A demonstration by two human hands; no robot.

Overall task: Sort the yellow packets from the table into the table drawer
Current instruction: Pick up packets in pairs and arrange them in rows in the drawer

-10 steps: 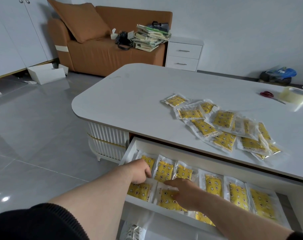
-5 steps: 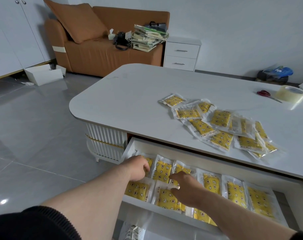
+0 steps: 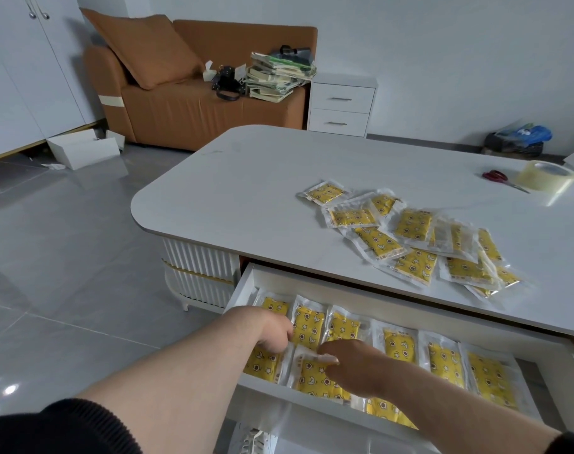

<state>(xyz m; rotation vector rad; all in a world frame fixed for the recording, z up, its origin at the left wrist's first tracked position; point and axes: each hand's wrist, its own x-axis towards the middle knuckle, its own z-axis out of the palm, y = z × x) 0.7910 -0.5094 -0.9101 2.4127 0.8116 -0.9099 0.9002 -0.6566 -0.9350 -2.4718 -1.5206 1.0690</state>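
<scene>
Head view: open table drawer [image 3: 244, 291] holding yellow packets in two rows; left hand [image 3: 272, 330] at its left end, fingers curled down where the back-row packets [image 3: 398, 345] meet the front-left packet [image 3: 259, 363], tips hidden, grip cannot be told; right hand [image 3: 356, 367] just beside it, fingers fairly straight, fingertips [image 3: 325, 358] resting on the clear top edge of the second front packet [image 3: 312, 380]. Loose heap of yellow packets [image 3: 413, 244] on the white table [image 3: 246, 178], beyond the right hand and well apart from both hands; farther beyond, red-handled scissors [image 3: 495, 176] just beside a clear tape roll [image 3: 546, 175]
</scene>
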